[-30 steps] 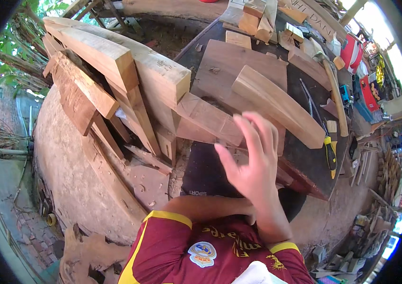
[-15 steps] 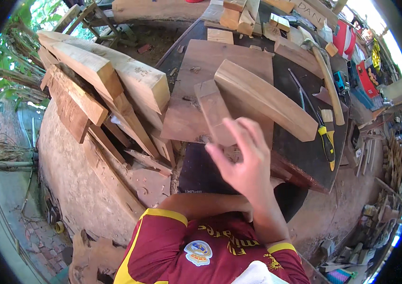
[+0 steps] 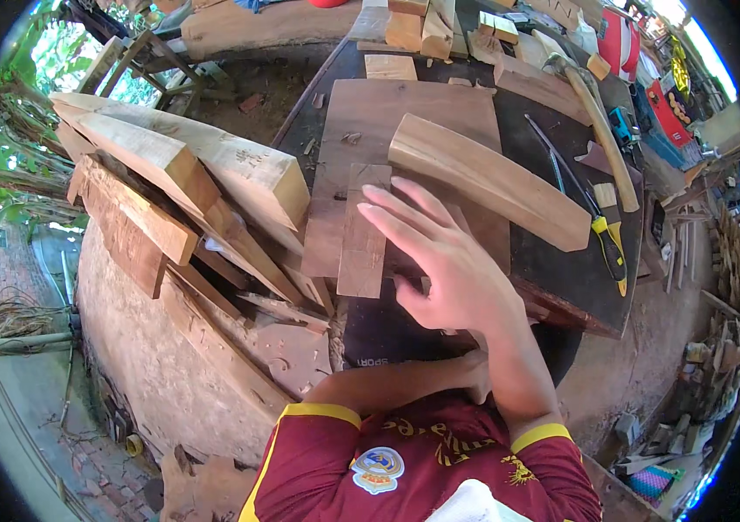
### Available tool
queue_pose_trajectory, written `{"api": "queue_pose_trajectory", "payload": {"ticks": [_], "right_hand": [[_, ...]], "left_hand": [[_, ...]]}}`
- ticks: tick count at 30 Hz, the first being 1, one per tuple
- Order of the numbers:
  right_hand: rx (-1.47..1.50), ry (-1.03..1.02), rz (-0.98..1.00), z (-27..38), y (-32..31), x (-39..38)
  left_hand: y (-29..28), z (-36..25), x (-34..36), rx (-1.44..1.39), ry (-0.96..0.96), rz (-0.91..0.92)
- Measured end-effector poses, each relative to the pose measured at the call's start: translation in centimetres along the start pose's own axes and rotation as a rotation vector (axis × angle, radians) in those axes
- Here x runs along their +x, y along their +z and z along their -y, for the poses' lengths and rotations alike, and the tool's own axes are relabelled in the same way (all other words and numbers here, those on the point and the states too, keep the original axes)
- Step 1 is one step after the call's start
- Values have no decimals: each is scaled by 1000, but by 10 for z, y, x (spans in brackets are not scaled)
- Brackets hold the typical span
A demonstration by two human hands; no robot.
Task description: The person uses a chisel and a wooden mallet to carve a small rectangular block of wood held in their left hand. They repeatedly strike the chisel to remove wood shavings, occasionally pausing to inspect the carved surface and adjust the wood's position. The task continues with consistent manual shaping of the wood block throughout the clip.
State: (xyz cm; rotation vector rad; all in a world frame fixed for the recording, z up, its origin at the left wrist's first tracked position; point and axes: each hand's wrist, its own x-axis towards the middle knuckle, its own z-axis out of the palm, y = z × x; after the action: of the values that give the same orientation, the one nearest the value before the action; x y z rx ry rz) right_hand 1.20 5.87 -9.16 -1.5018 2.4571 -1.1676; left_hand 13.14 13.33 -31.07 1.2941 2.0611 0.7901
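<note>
My right hand (image 3: 453,261) is open, its fingers spread and reaching over a small rectangular wooden block (image 3: 361,261). The fingertips overlap the block's right side; whether they touch it is hard to make out. The block lies on a flat reddish-brown board (image 3: 322,217), its near end sticking out past the board's edge. A longer, slightly curved wooden piece (image 3: 492,183) rests slantwise just beyond my hand. My left forearm (image 3: 405,383) crosses my lap, and my left hand (image 3: 477,374) is tucked behind the right forearm, its fingers hidden.
On the dark tabletop to the right lie a hammer (image 3: 592,113), a yellow-and-black handled tool (image 3: 607,244) and a brush (image 3: 607,198). Thick beams (image 3: 239,165) and planks lean at the left. Wood offcuts (image 3: 405,30) crowd the far edge.
The small block has turned to lie nearly straight away from me and shifted left. My right hand has swung forward and left over it, and the view has tilted slightly.
</note>
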Motion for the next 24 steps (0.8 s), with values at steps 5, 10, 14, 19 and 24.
{"api": "queue_pose_trajectory", "payload": {"ticks": [5, 10, 14, 19, 24], "right_hand": [[-121, -67, 21, -1, 2, -1], [-112, -163, -43, -9, 0, -6], [-94, -128, -35, -9, -4, 5], [-148, -112, -9, -8, 12, 19], [-325, -86, -155, -3, 14, 22]], "left_hand": [[1, 3, 4, -58, -6, 59], [0, 5, 7, -54, -62, 228], [2, 7, 9, -44, -74, 223], [15, 14, 9, -114, -68, 146], [6, 8, 2, -95, -27, 64]]}}
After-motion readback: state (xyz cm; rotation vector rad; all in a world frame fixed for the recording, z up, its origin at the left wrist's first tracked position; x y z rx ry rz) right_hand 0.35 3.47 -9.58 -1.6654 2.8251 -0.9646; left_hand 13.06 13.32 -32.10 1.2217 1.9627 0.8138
